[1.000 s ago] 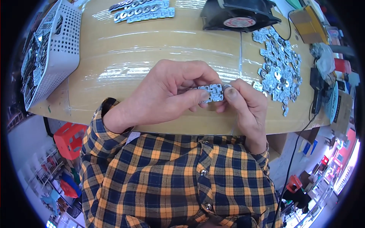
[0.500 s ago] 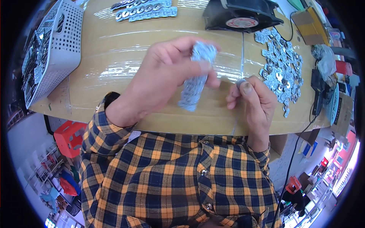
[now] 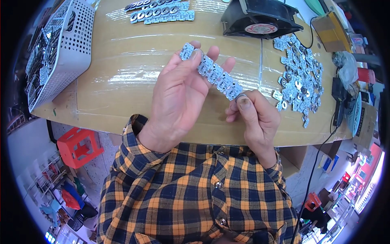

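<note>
Since a moment ago I have been swinging the strip of small circuit boards (image 3: 211, 73) up and out, so it is now lying flat across my opened left hand (image 3: 183, 97), whose fingers are spreading to support its length. My right hand (image 3: 256, 118) is pinching the strip's near end between thumb and forefinger, probably to steady it while I look it over. Beyond my right hand, loose single boards (image 3: 298, 81) are lying scattered on the surface (image 3: 122, 73), with a black fan (image 3: 260, 18) past them. Far beyond my left hand, another row of boards (image 3: 160, 11) and a white perforated basket (image 3: 61, 53) are sitting.
</note>
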`<state>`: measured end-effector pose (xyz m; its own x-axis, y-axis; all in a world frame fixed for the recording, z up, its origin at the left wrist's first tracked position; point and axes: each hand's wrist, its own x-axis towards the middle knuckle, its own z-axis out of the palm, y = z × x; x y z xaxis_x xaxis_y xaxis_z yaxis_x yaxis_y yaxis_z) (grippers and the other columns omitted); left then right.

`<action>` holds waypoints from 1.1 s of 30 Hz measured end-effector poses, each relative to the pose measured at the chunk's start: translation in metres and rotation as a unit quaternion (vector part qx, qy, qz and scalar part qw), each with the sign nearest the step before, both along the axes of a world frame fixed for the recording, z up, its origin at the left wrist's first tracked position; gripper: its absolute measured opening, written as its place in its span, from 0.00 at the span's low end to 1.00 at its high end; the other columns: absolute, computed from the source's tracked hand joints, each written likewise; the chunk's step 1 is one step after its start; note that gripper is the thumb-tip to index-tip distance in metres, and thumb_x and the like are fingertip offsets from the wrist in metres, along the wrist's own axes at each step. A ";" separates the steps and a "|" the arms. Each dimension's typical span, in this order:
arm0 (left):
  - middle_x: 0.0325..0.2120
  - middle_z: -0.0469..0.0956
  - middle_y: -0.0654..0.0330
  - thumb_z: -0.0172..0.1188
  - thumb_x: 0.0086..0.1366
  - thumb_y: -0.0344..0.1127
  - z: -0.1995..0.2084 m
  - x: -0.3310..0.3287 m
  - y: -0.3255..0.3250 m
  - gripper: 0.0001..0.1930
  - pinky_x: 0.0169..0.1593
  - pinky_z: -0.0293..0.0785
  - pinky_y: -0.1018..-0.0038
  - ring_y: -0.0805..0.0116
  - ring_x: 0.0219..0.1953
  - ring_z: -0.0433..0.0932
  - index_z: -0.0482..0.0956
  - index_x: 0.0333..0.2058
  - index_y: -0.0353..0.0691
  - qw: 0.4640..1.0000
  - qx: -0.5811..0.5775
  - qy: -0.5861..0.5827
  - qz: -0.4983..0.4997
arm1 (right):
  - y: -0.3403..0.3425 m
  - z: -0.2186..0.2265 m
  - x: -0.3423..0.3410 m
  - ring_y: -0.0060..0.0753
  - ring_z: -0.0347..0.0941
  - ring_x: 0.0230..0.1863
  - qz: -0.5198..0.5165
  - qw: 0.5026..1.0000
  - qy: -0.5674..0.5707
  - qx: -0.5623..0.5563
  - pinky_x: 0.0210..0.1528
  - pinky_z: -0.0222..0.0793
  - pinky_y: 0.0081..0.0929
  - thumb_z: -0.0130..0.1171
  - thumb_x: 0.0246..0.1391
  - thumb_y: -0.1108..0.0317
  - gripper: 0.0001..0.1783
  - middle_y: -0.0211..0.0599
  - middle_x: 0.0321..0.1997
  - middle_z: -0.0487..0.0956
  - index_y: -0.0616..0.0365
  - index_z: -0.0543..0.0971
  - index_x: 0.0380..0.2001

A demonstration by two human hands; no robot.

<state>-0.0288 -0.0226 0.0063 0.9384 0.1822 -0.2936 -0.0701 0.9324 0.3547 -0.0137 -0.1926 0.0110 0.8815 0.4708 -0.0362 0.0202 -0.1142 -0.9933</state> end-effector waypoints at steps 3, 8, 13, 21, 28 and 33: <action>0.45 0.71 0.56 0.47 0.71 0.30 -0.003 -0.003 -0.003 0.09 0.66 0.63 0.54 0.63 0.55 0.69 0.67 0.47 0.37 1.000 0.022 -0.014 -0.016 | 0.001 -0.003 0.000 0.22 0.74 0.24 -0.011 0.998 -0.061 -0.021 0.28 0.70 0.17 0.48 0.66 0.67 0.14 0.36 0.26 0.77 0.67 0.75 0.31; 0.44 0.72 0.56 0.49 0.70 0.31 -0.002 -0.008 0.001 0.10 0.62 0.68 0.57 0.63 0.54 0.71 0.68 0.48 0.36 0.998 0.057 0.002 -0.037 | -0.004 -0.006 0.003 0.21 0.74 0.22 0.010 0.987 -0.143 -0.067 0.25 0.69 0.18 0.50 0.64 0.71 0.11 0.35 0.24 0.78 0.67 0.75 0.30; 0.44 0.77 0.52 0.61 0.62 0.30 0.014 -0.004 0.031 0.20 0.53 0.72 0.70 0.63 0.47 0.77 0.70 0.52 0.32 0.850 0.499 -0.011 -0.168 | -0.027 0.010 0.015 0.20 0.71 0.16 0.040 0.997 0.056 0.020 0.19 0.65 0.16 0.51 0.61 0.68 0.13 0.35 0.20 0.77 0.67 0.76 0.26; 0.22 0.73 0.47 0.61 0.59 0.35 0.029 0.030 0.038 0.11 0.29 0.67 0.68 0.55 0.24 0.74 0.77 0.33 0.31 0.605 0.666 -0.203 -0.387 | -0.021 0.011 0.035 0.17 0.70 0.16 0.109 0.990 -0.053 -0.078 0.20 0.62 0.15 0.51 0.61 0.66 0.14 0.29 0.17 0.74 0.64 0.75 0.24; 0.18 0.74 0.64 0.61 0.63 0.32 0.017 0.032 0.036 0.07 0.24 0.66 0.81 0.81 0.19 0.72 0.80 0.30 0.34 0.724 0.534 -0.173 -0.402 | -0.021 0.014 0.038 0.19 0.67 0.15 0.091 0.993 -0.004 -0.069 0.19 0.62 0.18 0.53 0.62 0.67 0.13 0.29 0.16 0.73 0.63 0.74 0.25; 0.24 0.76 0.67 0.61 0.64 0.32 0.012 0.032 0.036 0.09 0.27 0.69 0.84 0.82 0.23 0.73 0.78 0.38 0.32 0.770 0.470 -0.129 -0.413 | -0.014 0.004 0.044 0.19 0.63 0.10 0.064 0.926 0.322 0.185 0.13 0.62 0.16 0.49 0.64 0.64 0.16 0.34 0.16 0.72 0.60 0.72 0.23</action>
<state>0.0031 0.0139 0.0181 0.8532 -0.4891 -0.1813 0.2280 0.0369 0.9730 0.0304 -0.2062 0.0150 0.6686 0.6555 -0.3511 -0.6011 0.1985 -0.7741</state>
